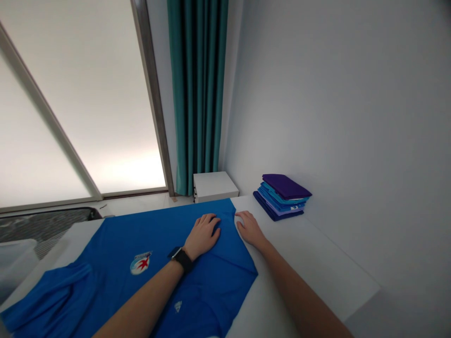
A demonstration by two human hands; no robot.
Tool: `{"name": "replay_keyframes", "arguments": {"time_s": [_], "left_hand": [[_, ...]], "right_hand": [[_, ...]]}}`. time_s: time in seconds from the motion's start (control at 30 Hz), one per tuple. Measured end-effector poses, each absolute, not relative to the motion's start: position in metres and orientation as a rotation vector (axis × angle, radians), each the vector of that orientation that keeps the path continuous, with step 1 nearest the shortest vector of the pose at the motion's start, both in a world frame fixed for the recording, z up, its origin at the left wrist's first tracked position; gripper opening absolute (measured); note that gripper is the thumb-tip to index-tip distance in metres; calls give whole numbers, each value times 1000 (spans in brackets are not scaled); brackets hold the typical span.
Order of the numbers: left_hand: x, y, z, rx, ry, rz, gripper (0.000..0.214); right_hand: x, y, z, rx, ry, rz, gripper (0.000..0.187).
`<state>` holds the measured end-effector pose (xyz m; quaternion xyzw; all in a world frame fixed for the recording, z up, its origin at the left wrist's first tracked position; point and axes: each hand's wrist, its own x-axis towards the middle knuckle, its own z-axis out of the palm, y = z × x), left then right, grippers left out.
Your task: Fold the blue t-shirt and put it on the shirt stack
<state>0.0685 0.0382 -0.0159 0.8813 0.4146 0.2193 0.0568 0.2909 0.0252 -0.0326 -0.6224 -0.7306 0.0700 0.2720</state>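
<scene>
Beside the blue shirt (218, 267), table (317, 253) extends; right fingers (245, 215) meet shirt's edge.

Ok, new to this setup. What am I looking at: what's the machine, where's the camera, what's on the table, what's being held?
There's no machine here: a person works with two bare hands. The single picture comes from a camera worn on the head, looking forward and down, so the forearms enter from the bottom.

A blue shirt with a small printed badge is spread over the white table. Farther along, by the wall, sits a stack of folded cloth, purple on top.

The left hand, with a black watch on its wrist, rests on the shirt. The right hand is at the shirt's edge; whether it pinches any fabric, I can't tell. Nothing is visibly lifted.
</scene>
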Motion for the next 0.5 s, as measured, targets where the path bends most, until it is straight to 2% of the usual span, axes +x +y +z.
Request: {"name": "replay_keyframes", "arguments": {"time_s": [0.13, 0.5], "left_hand": [[69, 38, -16, 2666, 1267, 661, 30], [68, 35, -12, 2663, 1268, 658, 27]], "right_hand": [[293, 47, -34, -1728, -1972, 137, 35], [283, 82, -33, -1862, -1959, 53, 11]]}}
